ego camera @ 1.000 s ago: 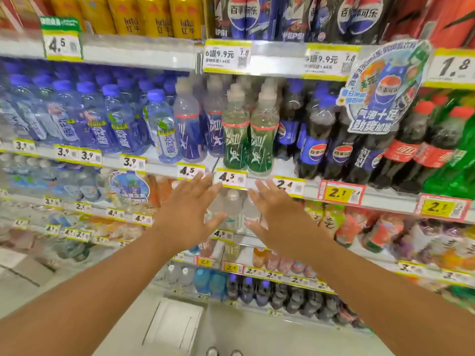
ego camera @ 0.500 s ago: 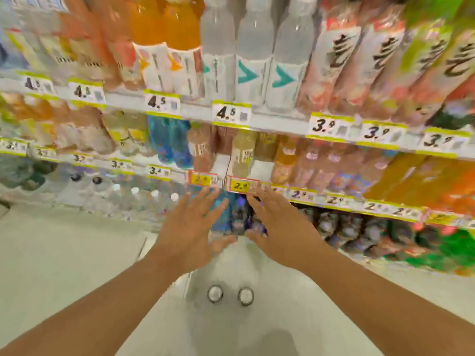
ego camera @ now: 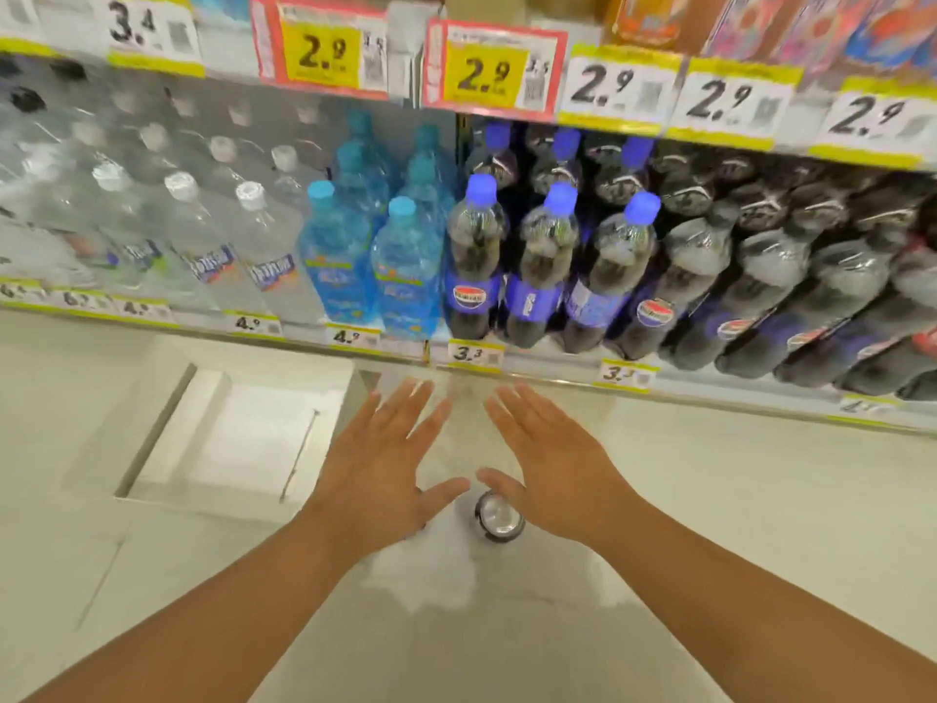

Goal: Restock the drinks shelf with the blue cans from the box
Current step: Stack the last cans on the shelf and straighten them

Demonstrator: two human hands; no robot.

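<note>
My left hand (ego camera: pixel 385 464) and my right hand (ego camera: pixel 552 464) are stretched out flat, palms down, fingers apart, holding nothing, low over the pale floor in front of the bottom shelf (ego camera: pixel 507 372). A can (ego camera: pixel 499 517) stands upright on the floor, its silver top showing between my two thumbs; its side colour is hard to tell. My left hand covers the spot just left of it. A white box (ego camera: pixel 228 438) lies on the floor to the left, and I cannot see what it holds.
The bottom shelf holds clear water bottles (ego camera: pixel 213 235) on the left, light-blue bottles (ego camera: pixel 370 246) in the middle and dark cola bottles with blue caps (ego camera: pixel 537 266) on the right. Yellow price tags line the shelf edges.
My view has dropped from the upper shelves to the bottom shelf and floor. Both hands came down with it, still open. Two can tops showed on the floor before; one shows now.
</note>
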